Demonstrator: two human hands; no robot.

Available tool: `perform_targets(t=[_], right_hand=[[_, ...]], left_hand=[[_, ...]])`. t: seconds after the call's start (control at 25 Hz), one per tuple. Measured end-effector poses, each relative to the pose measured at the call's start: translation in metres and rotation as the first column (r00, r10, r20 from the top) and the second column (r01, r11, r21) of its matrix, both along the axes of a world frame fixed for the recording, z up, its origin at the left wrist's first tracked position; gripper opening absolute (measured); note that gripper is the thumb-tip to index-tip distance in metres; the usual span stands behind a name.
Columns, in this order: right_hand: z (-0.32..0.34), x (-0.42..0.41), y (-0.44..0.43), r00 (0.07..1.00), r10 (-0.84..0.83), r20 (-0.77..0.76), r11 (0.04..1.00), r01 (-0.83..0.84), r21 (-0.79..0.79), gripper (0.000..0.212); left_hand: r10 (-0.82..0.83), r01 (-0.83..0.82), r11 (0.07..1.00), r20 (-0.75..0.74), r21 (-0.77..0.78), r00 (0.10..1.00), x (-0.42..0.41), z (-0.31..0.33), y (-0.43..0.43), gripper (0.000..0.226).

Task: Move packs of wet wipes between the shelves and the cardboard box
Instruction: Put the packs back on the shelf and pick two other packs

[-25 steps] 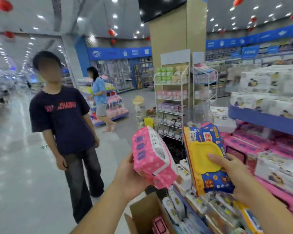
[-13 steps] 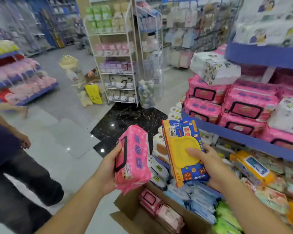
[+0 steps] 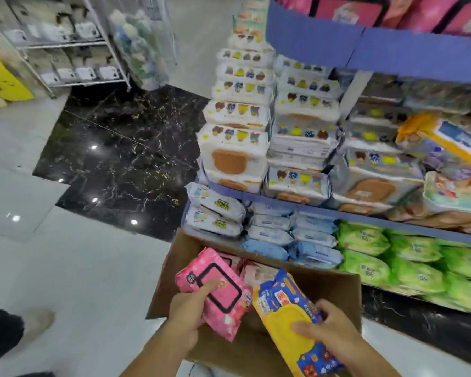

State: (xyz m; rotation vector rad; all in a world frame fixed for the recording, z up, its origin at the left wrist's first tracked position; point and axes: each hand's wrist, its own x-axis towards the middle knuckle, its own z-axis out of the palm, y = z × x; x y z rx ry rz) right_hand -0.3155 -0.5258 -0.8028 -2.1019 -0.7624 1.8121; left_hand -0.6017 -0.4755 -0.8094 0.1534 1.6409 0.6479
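Half a second earlier both packs were held upright at shelf height. They have since come down over the open cardboard box [image 3: 335, 292], so the judgement is that this is a shelf-to-box transfer about to end in a release. The left hand [image 3: 186, 312] grips the pink pack [image 3: 215, 289] with its thumb pressed across the black-framed lid and the fingers curled underneath, above the box's left edge. Just beside it, the right hand [image 3: 329, 330] holds the yellow-and-blue pack [image 3: 291, 322], thumb on the yellow lid and fingers wrapped round the far side, tilted over the box's middle. More pink packs [image 3: 253, 270] already lie inside. The box stands on the pale floor [image 3: 79, 268] against the shelves [image 3: 365, 216]. At the far left a bystander's shoe [image 3: 38, 319] shows, with a black marble tile [image 3: 120, 159] and a wire rack [image 3: 65, 50] beyond it. Rightward, the shelves carry stacked white packs [image 3: 237, 148], light-blue packs [image 3: 291, 235] and green packs [image 3: 392, 254].
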Motion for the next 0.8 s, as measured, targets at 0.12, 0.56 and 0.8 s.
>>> perform_targets(t=[0.12,0.56,0.8], right_hand=[[-0.084,0.001,0.015,0.998,0.024,0.055,0.996,-0.019,-0.082,0.087],[-0.326,-0.011,0.110,0.918,0.329,0.220,0.926,-0.359,0.113,0.050],[-0.346,-0.069,0.068,0.747,-0.517,0.418,0.855,0.430,0.289,0.103]], left_hand=[[0.171,-0.171,0.983,-0.004,-0.064,0.985,0.003,-0.099,0.007,0.049],[0.352,-0.353,0.926,0.032,0.136,0.935,0.003,-0.331,0.069,0.048],[0.305,-0.308,0.950,0.067,0.044,0.950,0.022,-0.331,0.067,0.064]])
